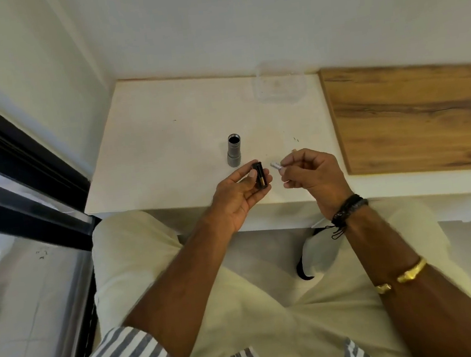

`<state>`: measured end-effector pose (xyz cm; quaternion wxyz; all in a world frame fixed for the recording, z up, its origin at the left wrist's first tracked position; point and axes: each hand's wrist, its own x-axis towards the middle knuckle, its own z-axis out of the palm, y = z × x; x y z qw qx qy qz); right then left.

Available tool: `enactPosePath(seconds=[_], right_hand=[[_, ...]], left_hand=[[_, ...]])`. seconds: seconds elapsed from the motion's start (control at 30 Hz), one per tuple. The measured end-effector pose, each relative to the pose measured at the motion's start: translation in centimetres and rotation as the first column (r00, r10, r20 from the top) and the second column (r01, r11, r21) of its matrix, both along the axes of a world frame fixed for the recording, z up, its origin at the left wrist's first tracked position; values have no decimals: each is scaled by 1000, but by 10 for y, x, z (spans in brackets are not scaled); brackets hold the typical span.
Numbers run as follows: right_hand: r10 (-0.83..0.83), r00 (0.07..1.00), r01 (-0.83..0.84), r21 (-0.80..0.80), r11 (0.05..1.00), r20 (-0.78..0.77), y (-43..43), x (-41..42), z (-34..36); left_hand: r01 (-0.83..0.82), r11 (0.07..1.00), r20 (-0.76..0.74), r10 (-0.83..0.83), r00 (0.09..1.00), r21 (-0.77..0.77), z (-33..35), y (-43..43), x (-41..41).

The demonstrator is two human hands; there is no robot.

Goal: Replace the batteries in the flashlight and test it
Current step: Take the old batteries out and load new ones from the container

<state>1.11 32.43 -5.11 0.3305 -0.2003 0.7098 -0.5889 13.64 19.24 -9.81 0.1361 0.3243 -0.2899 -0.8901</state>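
1. Flashlight [233,150] stands upright on the white desk [164,133], open end up, just beyond the hands.
2. Left hand [237,195] pinches a black battery holder [259,174] between thumb and fingers.
3. Right hand [310,175] pinches a pale battery [276,165], tip pointing toward the holder, not touching.
4. Clear container [279,86] sits at the desk's back.

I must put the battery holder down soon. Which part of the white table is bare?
The white table is bare left of the flashlight body, up to the wall. Also between it and the clear container. It is crowded near both hands.
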Motion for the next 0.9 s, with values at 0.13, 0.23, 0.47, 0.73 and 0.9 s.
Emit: enactPosePath(seconds=[0.13, 0.23, 0.47, 0.73, 0.9], right_hand=[[23, 993, -14, 82, 997, -114, -4, 3, -1], [70, 967, -34, 147, 989, -246, 0, 13, -2], [41, 926, 27, 175, 984, -376, -2, 21, -2], [29, 910, 37, 151, 988, -414, -6, 24, -7], [20, 873, 61, 150, 987, -487, -10, 34, -13]], left_hand=[[4, 999, 26, -3, 1000, -37, -2, -2, -1], [20, 998, 38, -18, 999, -62, -1, 4, 9], [86, 990, 92, -76, 993, -109, -3, 6, 8], [27, 984, 120, -5, 993, -178, -3, 12, 4], [-15, 983, 121, 37, 992, -184, -4, 13, 6]])
